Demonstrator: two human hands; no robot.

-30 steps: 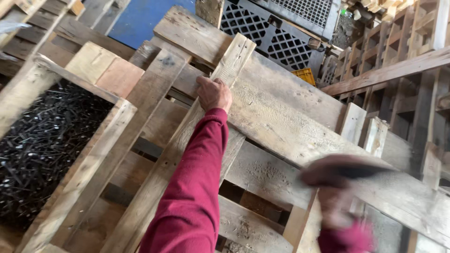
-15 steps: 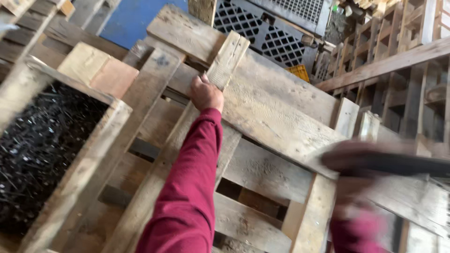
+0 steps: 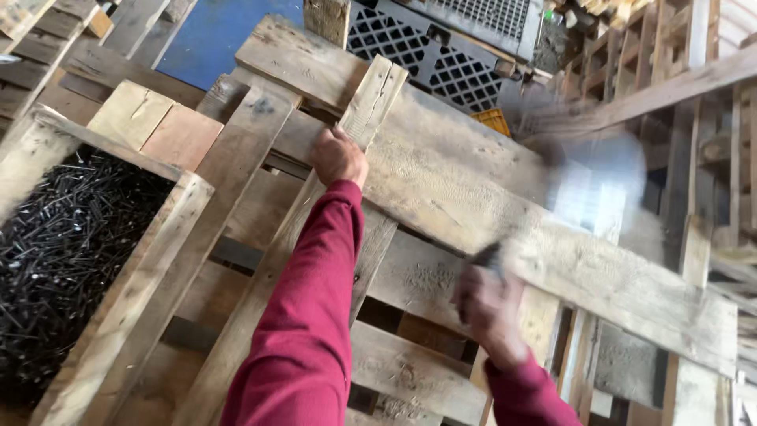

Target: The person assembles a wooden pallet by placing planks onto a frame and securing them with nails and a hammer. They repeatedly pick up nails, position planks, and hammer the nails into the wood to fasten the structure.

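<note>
My left hand (image 3: 339,156), in a dark red sleeve, grips the edge of a narrow wooden plank (image 3: 377,93) that lies lengthwise over a wooden pallet (image 3: 426,276). A wide weathered board (image 3: 505,213) crosses the pallet diagonally just right of that hand. My right hand (image 3: 489,304) is closed around the handle of a hammer (image 3: 591,185). The hammer is a motion-blurred streak rising up and right above the wide board, so its head is not sharp.
A wooden box (image 3: 118,315) full of black nails (image 3: 55,252) stands at the left. Behind the pallet are a blue surface (image 3: 213,39), a dark lattice crate (image 3: 441,55) and a yellow crate (image 3: 493,120). More stacked pallets (image 3: 702,142) fill the right side.
My right hand with the hammer has swung from low at the right to up over the wide board. My left hand stays on the narrow plank.
</note>
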